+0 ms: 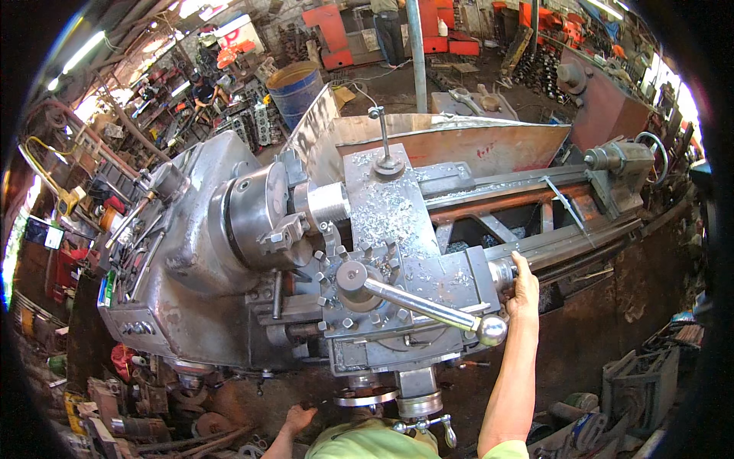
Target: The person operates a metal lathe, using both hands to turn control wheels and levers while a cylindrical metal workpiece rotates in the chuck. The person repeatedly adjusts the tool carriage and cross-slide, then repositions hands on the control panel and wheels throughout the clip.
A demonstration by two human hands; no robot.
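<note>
My right hand (524, 289) closes around the outer end of the compound slide's handle, beside its silver graduated collar (501, 273) on a metal lathe. Lower down, my left hand (300, 418) hangs with loosely stretched fingers, left of the carriage handwheel (367, 398), apart from it and holding nothing. A large chuck (260, 210) grips a bright turned cylindrical workpiece (329, 203). Close to the workpiece, a cutting tool (329, 236) sits in the bolted tool post (354, 283). From the post, a ball-ended clamping lever (424, 306) slants toward my right forearm.
Metal chips lie over the carriage (390, 210), where a stand with an upright rod (385, 149) rests. The tailstock (623, 168) is at the bed's far right. Small tools (141, 252) cover the headstock's left side. A blue drum (297, 92) and a person (388, 34) stand behind.
</note>
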